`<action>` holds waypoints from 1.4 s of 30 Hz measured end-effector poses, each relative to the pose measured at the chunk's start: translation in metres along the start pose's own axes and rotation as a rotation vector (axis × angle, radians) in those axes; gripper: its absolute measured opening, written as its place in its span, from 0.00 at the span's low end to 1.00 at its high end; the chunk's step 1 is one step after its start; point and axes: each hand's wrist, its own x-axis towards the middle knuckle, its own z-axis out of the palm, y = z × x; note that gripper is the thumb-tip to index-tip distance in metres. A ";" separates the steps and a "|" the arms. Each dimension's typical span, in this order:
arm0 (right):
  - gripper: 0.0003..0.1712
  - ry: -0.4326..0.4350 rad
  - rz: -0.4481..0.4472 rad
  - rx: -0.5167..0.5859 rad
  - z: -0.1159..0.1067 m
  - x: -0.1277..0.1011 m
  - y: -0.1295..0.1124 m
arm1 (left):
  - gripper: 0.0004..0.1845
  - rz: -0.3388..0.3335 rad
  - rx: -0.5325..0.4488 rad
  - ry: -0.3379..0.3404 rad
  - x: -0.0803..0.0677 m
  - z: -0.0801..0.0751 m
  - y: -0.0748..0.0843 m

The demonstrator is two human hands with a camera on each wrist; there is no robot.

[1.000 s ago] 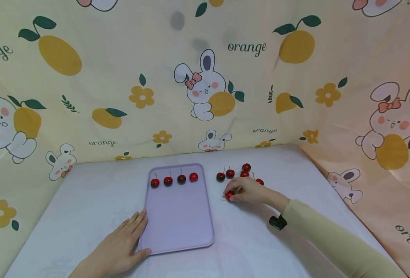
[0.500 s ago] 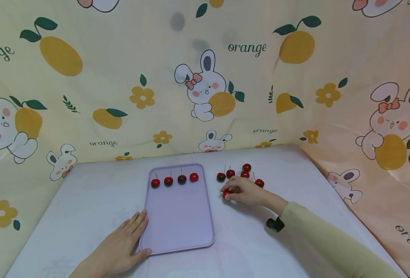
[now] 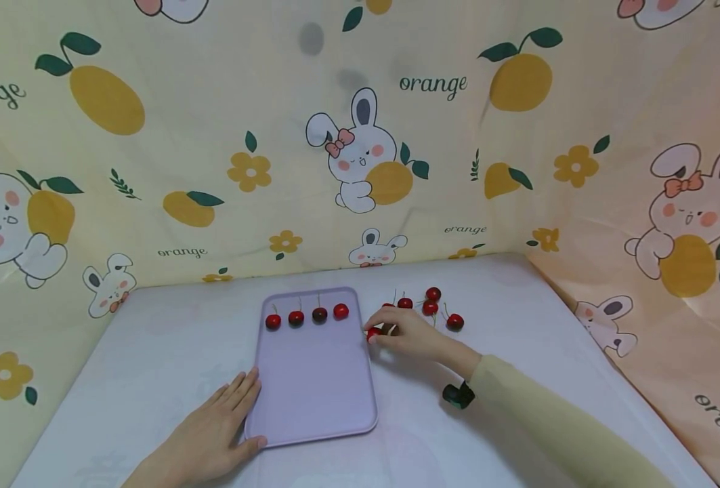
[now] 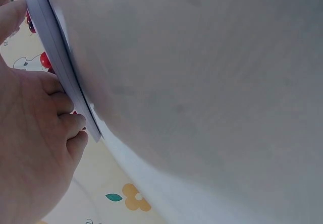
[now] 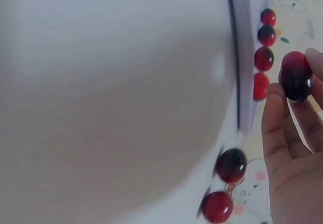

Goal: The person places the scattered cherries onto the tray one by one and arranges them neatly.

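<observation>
My right hand (image 3: 412, 333) pinches a dark red cherry (image 5: 294, 76) between thumb and fingers, just by the right edge of a lilac tray (image 3: 313, 390). Along the tray's far end runs a row of several cherries (image 3: 296, 318), most with stems pointing up; the rightmost cherry (image 3: 341, 311) is brighter red. My left hand (image 3: 210, 423) rests at the tray's left edge, fingers straight and touching the rim, thumb over the near corner. In the left wrist view the fingers (image 4: 70, 125) lie against the tray's side.
Right of the tray lie several loose cherries (image 3: 433, 294) on the white tabletop (image 3: 494, 291), one partly hidden behind my right hand. A patterned cloth (image 3: 286, 102) with rabbits and oranges hangs behind and along the sides.
My right hand has moved left with the cherry, from beside the loose ones to the tray's right edge. The left hand and the tray have stayed put.
</observation>
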 end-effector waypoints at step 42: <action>0.21 -0.085 0.009 0.087 0.076 0.088 -0.060 | 0.50 0.016 0.009 0.008 0.002 0.004 -0.003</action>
